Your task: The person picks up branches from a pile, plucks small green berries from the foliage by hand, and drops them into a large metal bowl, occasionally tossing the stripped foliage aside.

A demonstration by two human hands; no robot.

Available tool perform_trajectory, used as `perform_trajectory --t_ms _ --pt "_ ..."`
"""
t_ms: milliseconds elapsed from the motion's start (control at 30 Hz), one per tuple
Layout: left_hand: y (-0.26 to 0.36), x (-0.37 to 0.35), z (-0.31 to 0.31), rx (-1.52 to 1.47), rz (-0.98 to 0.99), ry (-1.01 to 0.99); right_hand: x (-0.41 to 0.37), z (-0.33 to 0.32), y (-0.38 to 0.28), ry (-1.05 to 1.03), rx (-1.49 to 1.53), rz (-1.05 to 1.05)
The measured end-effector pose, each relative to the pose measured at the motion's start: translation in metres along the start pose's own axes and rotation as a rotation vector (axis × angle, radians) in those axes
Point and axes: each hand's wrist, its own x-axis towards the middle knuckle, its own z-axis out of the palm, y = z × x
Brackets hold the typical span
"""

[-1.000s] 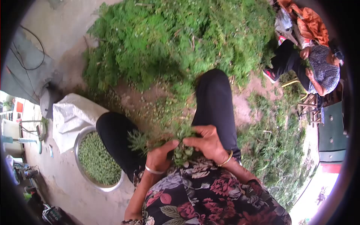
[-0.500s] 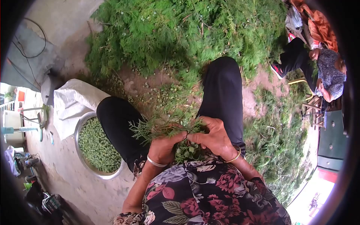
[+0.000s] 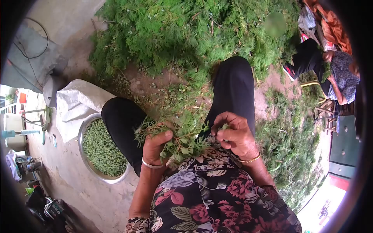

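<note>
My left hand [image 3: 154, 146] is closed around a leafy evergreen sprig [image 3: 182, 139] with small green cones among its flat foliage, held over my lap. To the right of it, my right hand [image 3: 237, 136] is apart from the sprig, thumb and fingers curled together on a small green cone [image 3: 224, 126], partly hidden by the fingers. By my left knee stands a metal basin [image 3: 110, 180] filled with many small green cones [image 3: 101, 149].
A big heap of cut evergreen branches [image 3: 186, 35] lies ahead, and more trimmings [image 3: 285, 143] cover the ground at right. A white sack [image 3: 74, 112] lies beside the basin. Another person [image 3: 342, 77] sits at far right near a wooden stool [image 3: 324, 116].
My hands, together on the sprig before, have moved apart. The right hand has come away to the right with a small green cone; the left keeps the sprig.
</note>
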Motion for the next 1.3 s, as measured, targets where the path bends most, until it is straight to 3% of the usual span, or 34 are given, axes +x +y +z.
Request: perform_trajectory --t_ms 167,267,333,367,433,500,533,567,700,767,867,967,1033,1067,1100,1167,1200,1233,1300 --pt "-0.01 -0.001 -0.003 -0.115 -0.109 -0.016 -0.001 0.007 0.005 -0.031 -0.097 -0.029" --pt "-0.013 0.001 -0.01 -0.071 -0.106 -0.051 0.002 0.009 0.003 0.018 -0.281 -0.029" --pt "-0.014 0.0 -0.009 -0.034 -0.095 -0.077 0.002 0.017 0.001 0.049 -0.633 -0.175" --pt "-0.015 0.001 -0.008 0.0 -0.097 -0.064 0.003 0.017 0.003 0.052 -0.632 -0.176" --pt "-0.015 0.0 -0.006 0.036 -0.101 -0.068 0.008 0.016 0.008 -0.074 -0.779 -0.238" --pt "-0.014 -0.002 -0.001 0.139 -0.118 0.017 0.009 0.019 0.008 -0.13 -0.784 -0.248" --pt "-0.011 -0.001 -0.007 0.166 -0.132 -0.027 0.008 0.021 0.006 -0.132 -0.749 -0.163" --pt "-0.011 0.0 -0.014 0.193 -0.147 -0.085 0.012 0.015 0.021 -0.097 -0.703 -0.211" --pt "-0.017 0.0 -0.007 0.259 -0.035 0.045 0.016 0.006 0.025 -0.102 -0.778 -0.236" --pt "-0.019 0.007 -0.016 0.262 0.009 -0.031 0.015 0.004 0.022 -0.12 -0.881 -0.198" --pt "-0.017 0.009 -0.002 0.233 0.075 -0.067 0.018 0.001 0.028 -0.131 -0.846 -0.325" --pt "-0.018 0.015 -0.024 0.278 0.067 -0.067 0.017 0.005 0.025 -0.083 -0.906 -0.195" --pt "-0.004 0.005 -0.01 0.697 -0.059 0.084 0.021 0.003 0.028 -0.102 -0.837 -0.122" --pt "-0.007 -0.006 0.013 0.652 0.002 0.193 0.021 0.004 0.028 -0.092 -0.772 -0.045" --pt "-0.01 -0.004 0.009 0.655 0.005 0.179 0.02 0.005 0.028 -0.083 -0.775 -0.057" --pt "-0.017 -0.001 -0.007 1.003 0.581 -0.046 0.019 0.007 0.03 -0.013 -0.656 -0.189" --pt "0.002 -0.011 0.024 0.67 -0.05 0.333 0.02 0.006 0.033 -0.007 -0.658 -0.2" --pt "0.001 -0.008 0.017 0.673 -0.044 0.323 0.021 0.005 0.037 -0.007 -0.642 -0.153" --pt "-0.008 -0.001 -0.018 0.999 0.27 0.014 0.023 0.0 0.038 -0.005 -0.612 -0.056"
